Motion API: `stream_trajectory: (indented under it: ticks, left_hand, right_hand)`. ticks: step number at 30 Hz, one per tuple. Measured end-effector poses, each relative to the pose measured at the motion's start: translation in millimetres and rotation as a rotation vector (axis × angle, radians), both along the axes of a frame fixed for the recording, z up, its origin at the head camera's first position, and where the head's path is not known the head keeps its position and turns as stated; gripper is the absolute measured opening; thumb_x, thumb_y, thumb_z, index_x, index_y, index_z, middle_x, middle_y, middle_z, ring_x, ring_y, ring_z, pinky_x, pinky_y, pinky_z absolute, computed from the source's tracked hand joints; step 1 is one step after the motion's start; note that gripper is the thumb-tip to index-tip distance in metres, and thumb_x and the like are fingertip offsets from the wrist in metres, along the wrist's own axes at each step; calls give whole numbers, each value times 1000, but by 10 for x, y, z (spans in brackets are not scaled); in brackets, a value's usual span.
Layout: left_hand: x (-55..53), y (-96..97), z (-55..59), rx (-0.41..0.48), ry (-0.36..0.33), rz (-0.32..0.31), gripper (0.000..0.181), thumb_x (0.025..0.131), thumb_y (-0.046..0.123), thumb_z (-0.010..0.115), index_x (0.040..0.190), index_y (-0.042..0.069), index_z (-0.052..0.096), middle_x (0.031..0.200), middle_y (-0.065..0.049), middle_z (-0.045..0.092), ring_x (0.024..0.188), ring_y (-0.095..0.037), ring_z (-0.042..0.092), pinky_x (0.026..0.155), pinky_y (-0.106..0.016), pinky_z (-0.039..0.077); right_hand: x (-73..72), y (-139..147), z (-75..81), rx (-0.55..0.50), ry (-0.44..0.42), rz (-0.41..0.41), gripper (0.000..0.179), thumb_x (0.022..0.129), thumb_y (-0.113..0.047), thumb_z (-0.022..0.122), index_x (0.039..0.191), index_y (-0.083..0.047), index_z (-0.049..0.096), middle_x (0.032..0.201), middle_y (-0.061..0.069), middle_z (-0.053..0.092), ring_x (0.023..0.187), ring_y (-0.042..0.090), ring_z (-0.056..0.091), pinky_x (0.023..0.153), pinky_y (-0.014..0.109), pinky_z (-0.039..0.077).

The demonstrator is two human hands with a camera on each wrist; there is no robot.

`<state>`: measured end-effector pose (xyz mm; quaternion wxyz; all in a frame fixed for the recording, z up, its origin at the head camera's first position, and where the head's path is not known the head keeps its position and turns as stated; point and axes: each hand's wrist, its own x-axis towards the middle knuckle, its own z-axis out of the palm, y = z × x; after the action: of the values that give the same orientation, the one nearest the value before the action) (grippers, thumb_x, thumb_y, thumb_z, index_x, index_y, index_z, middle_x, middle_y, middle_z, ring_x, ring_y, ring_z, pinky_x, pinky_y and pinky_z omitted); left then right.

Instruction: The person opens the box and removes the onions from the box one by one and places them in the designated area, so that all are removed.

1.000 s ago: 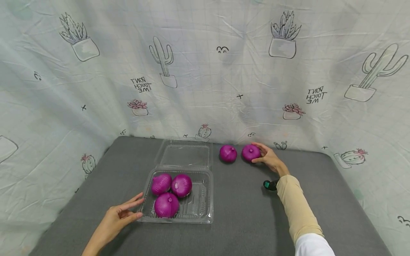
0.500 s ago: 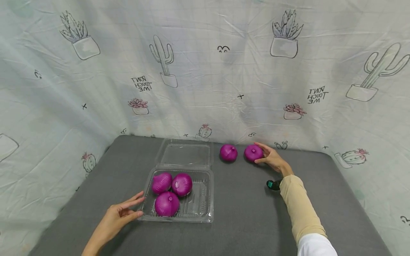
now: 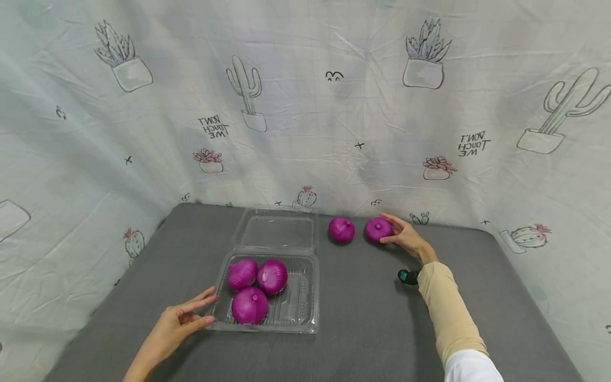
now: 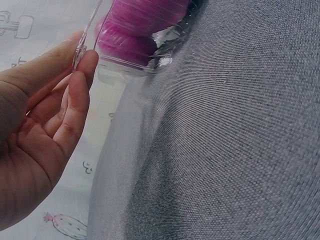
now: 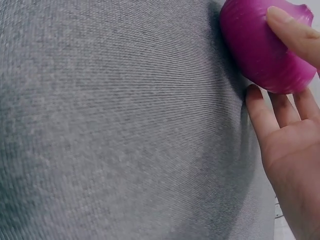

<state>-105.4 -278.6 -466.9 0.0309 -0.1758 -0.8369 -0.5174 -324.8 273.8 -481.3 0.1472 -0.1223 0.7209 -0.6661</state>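
My left hand [image 3: 167,329] pinches the left rim of a clear plastic clamshell container [image 3: 298,323]; the left wrist view shows the thumb and fingers [image 4: 79,100] at the rim. Inside the container sit three purple onions, one at the back left [image 3: 242,274], one to its right [image 3: 272,276] and one in front [image 3: 250,305]. At the back of the table my right hand [image 3: 406,237] grips another purple onion [image 3: 377,229] from its right side. Its thumb lies on the onion [image 5: 260,45] in the right wrist view, with the fingers on the opposite side. A further onion [image 3: 341,229] stands just left of it.
The container's lid [image 3: 277,231] lies folded back behind its base. A dark device [image 3: 408,276] with a green patch shows by the right wrist. A grey cloth covers the table [image 3: 363,318]; a patterned curtain [image 3: 305,106] hangs along the back and sides.
My right hand and the onion it grips have shifted slightly to the right, widening the gap to the neighbouring onion. The left hand and the container keep their places.
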Motion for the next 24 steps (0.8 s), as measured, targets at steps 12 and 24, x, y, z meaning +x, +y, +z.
stream_trajectory:
  ticks: [12, 24]
  left_hand:
    - [-3, -2, 1, 7, 16, -10, 39, 84, 1, 70, 120, -12, 60, 133, 25, 50, 64, -17, 66, 59, -22, 50]
    - [10, 3, 8, -12, 12, -7, 40, 85, 3, 70, 121, -11, 60, 133, 26, 48, 62, -16, 64, 57, -22, 49]
  right_hand:
    - [61, 187, 260, 38, 24, -25, 77, 88, 9, 61, 151, 2, 18, 157, 23, 10, 145, 35, 7, 111, 48, 20]
    - [155, 4, 438, -4, 180, 54, 63, 89, 7, 63, 144, 8, 32, 149, 10, 40, 136, 18, 37, 107, 31, 31]
